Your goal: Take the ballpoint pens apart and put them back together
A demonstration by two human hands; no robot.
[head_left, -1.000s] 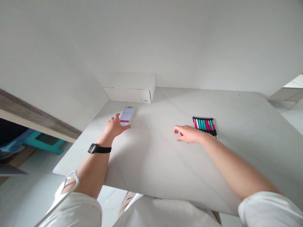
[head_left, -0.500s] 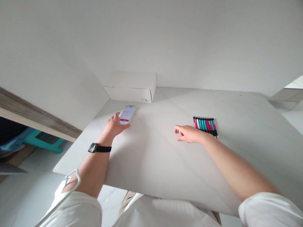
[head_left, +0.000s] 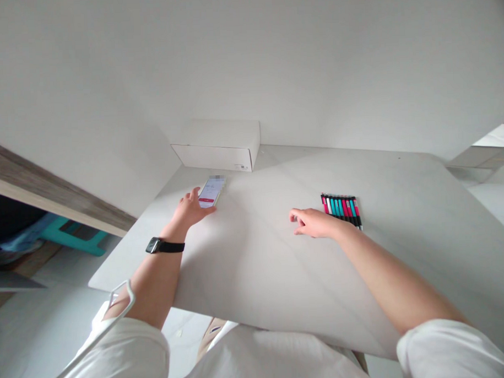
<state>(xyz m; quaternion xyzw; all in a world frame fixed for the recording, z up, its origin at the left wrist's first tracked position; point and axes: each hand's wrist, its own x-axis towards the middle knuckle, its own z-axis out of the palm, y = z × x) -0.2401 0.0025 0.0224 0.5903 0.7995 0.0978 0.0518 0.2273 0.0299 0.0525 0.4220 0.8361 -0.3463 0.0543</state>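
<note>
A phone (head_left: 211, 191) with a lit screen and a red button lies on the pale table, in front of a white box. My left hand (head_left: 191, 207) is at its lower end, thumb and fingers spread to either side; it does not visibly lift the phone. My right hand (head_left: 315, 222) hovers over or rests on the middle of the table, fingers loosely bent, thumb apart from them, nothing between. Just right of and behind it, a row of several pens (head_left: 341, 208) in pink, teal, white and black lies side by side, the near ends partly hidden by my wrist.
The white box (head_left: 213, 156) stands against the wall at the back left of the table (head_left: 254, 266). A black watch (head_left: 165, 245) is on my left wrist, and a white cable (head_left: 127, 295) runs by that arm. Below, at left, stands a teal stool (head_left: 74, 234).
</note>
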